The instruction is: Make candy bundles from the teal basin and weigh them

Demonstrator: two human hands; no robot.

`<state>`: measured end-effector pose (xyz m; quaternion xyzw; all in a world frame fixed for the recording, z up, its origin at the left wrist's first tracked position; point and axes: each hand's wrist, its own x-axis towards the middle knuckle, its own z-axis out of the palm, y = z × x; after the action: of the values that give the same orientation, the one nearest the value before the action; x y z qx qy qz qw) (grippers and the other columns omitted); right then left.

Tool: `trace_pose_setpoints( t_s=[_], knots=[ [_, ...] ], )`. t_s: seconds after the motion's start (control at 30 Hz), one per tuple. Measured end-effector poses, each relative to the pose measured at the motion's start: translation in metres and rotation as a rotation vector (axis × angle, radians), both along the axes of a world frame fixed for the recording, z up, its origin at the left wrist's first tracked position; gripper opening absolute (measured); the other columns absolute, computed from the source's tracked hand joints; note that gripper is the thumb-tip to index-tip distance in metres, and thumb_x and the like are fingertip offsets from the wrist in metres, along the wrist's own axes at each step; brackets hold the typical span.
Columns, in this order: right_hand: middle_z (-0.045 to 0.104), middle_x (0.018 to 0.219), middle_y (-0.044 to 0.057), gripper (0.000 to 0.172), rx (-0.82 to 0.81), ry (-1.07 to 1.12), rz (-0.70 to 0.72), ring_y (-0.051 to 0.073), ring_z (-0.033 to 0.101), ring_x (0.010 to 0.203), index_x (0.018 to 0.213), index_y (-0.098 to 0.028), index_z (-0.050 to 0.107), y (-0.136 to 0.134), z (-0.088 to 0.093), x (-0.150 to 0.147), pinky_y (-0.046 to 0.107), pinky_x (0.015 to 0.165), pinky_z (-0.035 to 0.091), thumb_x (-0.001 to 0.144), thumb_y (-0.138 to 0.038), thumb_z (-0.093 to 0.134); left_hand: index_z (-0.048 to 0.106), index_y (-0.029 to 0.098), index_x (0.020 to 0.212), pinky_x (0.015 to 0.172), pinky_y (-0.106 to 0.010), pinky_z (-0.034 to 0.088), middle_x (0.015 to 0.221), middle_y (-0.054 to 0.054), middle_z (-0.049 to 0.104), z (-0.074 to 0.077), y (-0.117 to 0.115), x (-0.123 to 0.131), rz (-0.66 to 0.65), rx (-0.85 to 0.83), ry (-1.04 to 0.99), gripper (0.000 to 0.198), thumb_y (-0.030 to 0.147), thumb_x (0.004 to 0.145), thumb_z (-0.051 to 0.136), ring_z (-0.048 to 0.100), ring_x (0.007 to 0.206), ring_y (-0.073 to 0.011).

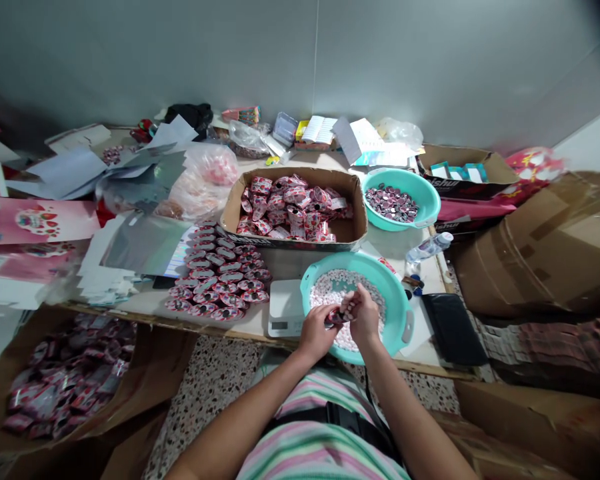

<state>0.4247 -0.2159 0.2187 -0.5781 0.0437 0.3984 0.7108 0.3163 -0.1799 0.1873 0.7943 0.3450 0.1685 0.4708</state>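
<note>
Over a turquoise basin (pixel 403 293) of small pale pink candies (pixel 343 279), my two hands meet. My left hand (pixel 317 332) is closed around a small printed candy box (pixel 334 318), its dark opening turned toward my other hand. My right hand (pixel 365 317) is cupped around several of the pale candies, right at the mouth of the box. A white kitchen scale (pixel 285 308) sits just left of the basin. Beyond it, rows of the same red-and-pink boxes (pixel 225 280) stand upright with their tops open.
Behind the basin, a cardboard tray (pixel 233 212) holds more boxes. A second turquoise basin (pixel 430 200) contains dark round lids. At right are a bottle (pixel 430 247) and a black wallet-like case (pixel 453 330). A large carton (pixel 145 353) of boxes stands at lower left.
</note>
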Motion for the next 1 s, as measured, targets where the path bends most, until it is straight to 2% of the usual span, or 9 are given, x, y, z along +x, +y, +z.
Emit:
trace_pose_setpoints(
  t_s=[0.13,0.3,0.43,0.63,0.7,0.77,0.83,0.9,1.0],
  knots=[
    [0.051,0.047,-0.002,0.037,0.020,0.049,-0.002,0.010,0.044,0.042,0.057,-0.018,0.055,0.003,-0.001,-0.004,0.023,0.041,0.032,0.074,-0.051,0.060,0.064,0.022,0.109,0.087,-0.037,0.048,0.103,-0.005,0.067,-0.001,0.001,-0.001,0.011,-0.005,0.009,0.043,0.010,0.068,0.067,0.059,0.096,-0.0220],
    [0.053,0.049,0.000,0.045,0.023,-0.115,0.000,0.011,0.048,0.046,0.054,-0.019,0.054,0.005,0.002,-0.006,0.025,0.048,0.038,0.080,-0.056,0.052,0.064,0.023,0.109,0.088,-0.035,0.048,0.103,-0.005,0.068,-0.001,0.001,-0.001,0.064,-0.081,-0.016,0.046,0.010,0.066,0.070,0.060,0.096,-0.0214],
    [0.054,0.050,0.001,0.050,0.019,-0.137,-0.008,0.013,0.051,0.047,0.054,-0.019,0.054,0.005,0.005,-0.009,0.027,0.052,0.041,0.081,-0.060,0.047,0.064,0.022,0.107,0.088,-0.036,0.049,0.104,-0.005,0.068,-0.002,0.001,0.000,0.069,-0.084,-0.026,0.043,0.012,0.065,0.071,0.061,0.097,-0.0221],
    [0.060,0.058,0.004,0.050,0.087,-0.186,0.081,0.016,0.058,0.060,0.059,-0.019,0.059,0.001,0.002,-0.008,0.029,0.062,0.045,0.083,-0.061,0.045,0.063,0.020,0.106,0.087,-0.035,0.050,0.105,-0.006,0.068,-0.002,0.000,0.000,0.076,-0.142,-0.059,0.042,0.014,0.066,0.071,0.062,0.097,-0.0218],
    [0.062,0.064,0.004,0.045,0.143,-0.236,0.032,0.016,0.060,0.067,0.063,-0.019,0.061,-0.002,-0.003,0.006,0.030,0.071,0.047,0.083,-0.057,0.046,0.062,0.021,0.106,0.086,-0.032,0.050,0.105,-0.004,0.068,-0.001,0.000,-0.001,0.051,-0.183,-0.098,0.040,0.013,0.067,0.069,0.062,0.096,-0.0200],
    [0.063,0.069,0.003,0.041,0.168,-0.306,-0.100,0.016,0.060,0.073,0.068,-0.020,0.062,-0.008,-0.014,0.027,0.032,0.080,0.046,0.083,-0.055,0.046,0.061,0.021,0.104,0.085,-0.029,0.049,0.103,-0.002,0.068,0.000,0.000,-0.003,0.060,-0.236,-0.141,0.040,0.011,0.067,0.068,0.063,0.095,-0.0181],
    [0.062,0.069,0.001,0.039,0.072,-0.348,-0.207,0.016,0.059,0.070,0.073,-0.021,0.061,-0.016,-0.035,0.048,0.033,0.077,0.046,0.083,-0.055,0.044,0.060,0.020,0.104,0.086,-0.026,0.049,0.101,-0.001,0.067,0.000,0.001,-0.004,0.086,-0.287,-0.202,0.038,0.012,0.067,0.068,0.062,0.094,-0.0165],
    [0.063,0.070,0.003,0.041,-0.154,-0.442,-0.086,0.018,0.057,0.069,0.073,-0.019,0.062,-0.026,-0.062,0.060,0.034,0.072,0.045,0.080,-0.057,0.045,0.057,0.019,0.104,0.087,-0.025,0.048,0.103,-0.002,0.066,-0.001,0.003,-0.005,0.112,-0.326,-0.278,0.038,0.014,0.068,0.069,0.062,0.095,-0.0155],
    [0.065,0.076,0.007,0.036,-0.381,-0.706,0.481,0.023,0.057,0.076,0.071,-0.018,0.064,-0.035,-0.103,0.054,0.034,0.072,0.043,0.077,-0.051,0.050,0.056,0.019,0.104,0.087,-0.025,0.048,0.103,-0.003,0.065,-0.003,0.006,-0.006,0.166,-0.333,-0.322,0.038,0.015,0.068,0.068,0.061,0.095,-0.0150]
  ],
)
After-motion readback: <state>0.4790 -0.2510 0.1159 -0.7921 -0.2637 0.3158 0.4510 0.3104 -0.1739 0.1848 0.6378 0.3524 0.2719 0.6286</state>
